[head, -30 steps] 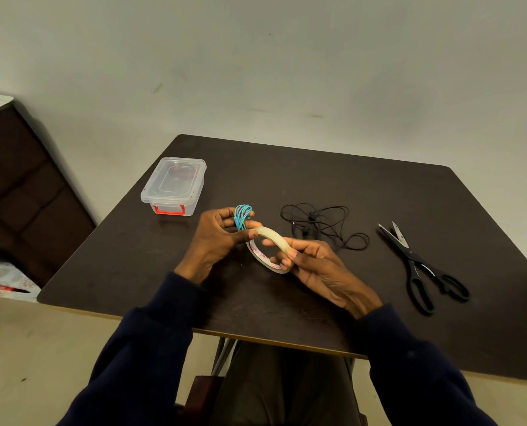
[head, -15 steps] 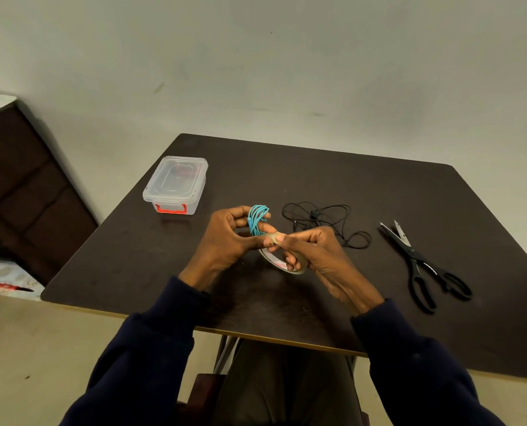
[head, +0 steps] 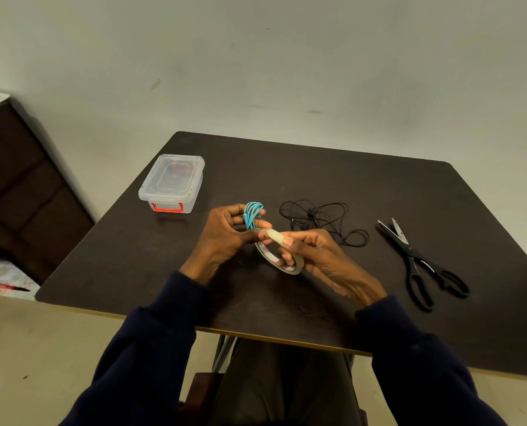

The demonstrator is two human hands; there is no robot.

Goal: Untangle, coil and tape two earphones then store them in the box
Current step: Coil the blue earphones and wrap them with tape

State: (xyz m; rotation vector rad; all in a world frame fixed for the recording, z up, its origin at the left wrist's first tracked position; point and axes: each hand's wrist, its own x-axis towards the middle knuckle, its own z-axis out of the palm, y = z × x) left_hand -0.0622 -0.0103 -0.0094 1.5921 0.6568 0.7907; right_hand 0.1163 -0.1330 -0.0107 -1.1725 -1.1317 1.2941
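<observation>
Blue earphone (head: 251,213): lower coil hidden inside the left hand (head: 222,238); plug and buds not distinguishable. Tape (head: 273,233): right side covered by fingers of the right hand (head: 323,259); red print on the inner face too small to read. Black earphone (head: 320,219): buds too small to tell. Table (head: 379,192): right corner cut off by the frame edge. Sleeves (head: 151,358): cut off at bottom. Cabinet (head: 16,186): cut off at left.

Left hand (head: 225,233) and right hand (head: 320,256) meet, fingers curled, gripping
</observation>
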